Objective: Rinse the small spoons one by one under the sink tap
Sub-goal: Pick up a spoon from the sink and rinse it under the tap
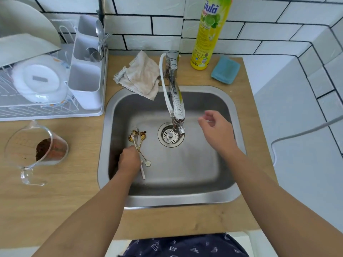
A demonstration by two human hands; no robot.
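Note:
Several small gold spoons with dirty bowls lie bunched on the left of the steel sink floor, bowls pointing away from me. My left hand is down on their handles with fingers curled round them; a flower-tipped handle and a pink handle stick out beside it. My right hand hovers with loosely curled fingers, holding nothing, just right of the chrome tap spout. No water runs from the tap. The drain strainer sits under the spout.
A dish rack with plates and a cutlery holder stands at the left. A glass measuring jug with brown grounds sits on the wooden counter. A crumpled cloth, a yellow detergent bottle and a blue sponge lie behind the sink.

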